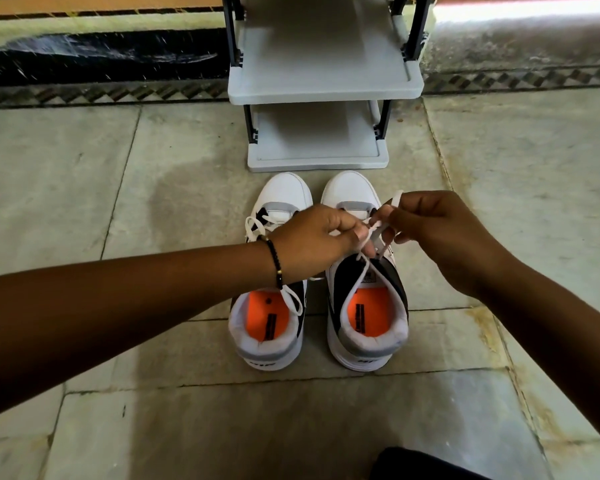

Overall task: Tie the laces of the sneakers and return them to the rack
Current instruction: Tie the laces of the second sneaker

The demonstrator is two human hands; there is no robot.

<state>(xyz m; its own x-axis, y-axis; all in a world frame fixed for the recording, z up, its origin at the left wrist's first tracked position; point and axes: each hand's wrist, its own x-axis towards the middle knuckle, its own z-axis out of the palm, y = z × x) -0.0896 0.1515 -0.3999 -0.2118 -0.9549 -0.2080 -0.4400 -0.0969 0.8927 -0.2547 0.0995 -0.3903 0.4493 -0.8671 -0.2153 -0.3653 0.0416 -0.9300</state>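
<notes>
- White laces (378, 233) of the right-hand sneaker (366, 282) are pinched between both your hands, lifted above its tongue; the knot itself is hidden behind your fingers, so you cannot tell how far it is formed.
- Your left hand (317, 240) is closed on a strand, thumb and fingers pressed together, and it covers the middle of the left-hand sneaker (274, 271).
- Your right hand (426, 226) grips a loop that sticks up past its knuckles, and its fingers curl around another strand.
- Both sneakers are white with grey and black panels and orange insoles; they stand side by side on the floor, heels towards you and toes pointing at the rack (321, 81).
- On the left-hand sneaker the laces lie loose, one loop trailing over the collar near your wrist; the lettering on both heels is too small to read.
- A dark beaded bracelet (274, 259) circles your left wrist.
- The grey rack stands just beyond the toes; its top is cut off by the frame.
- Stone floor tiles (84, 188) lie all around, stained in patches.
- A dark shape at the bottom edge is cut off and unclear.
</notes>
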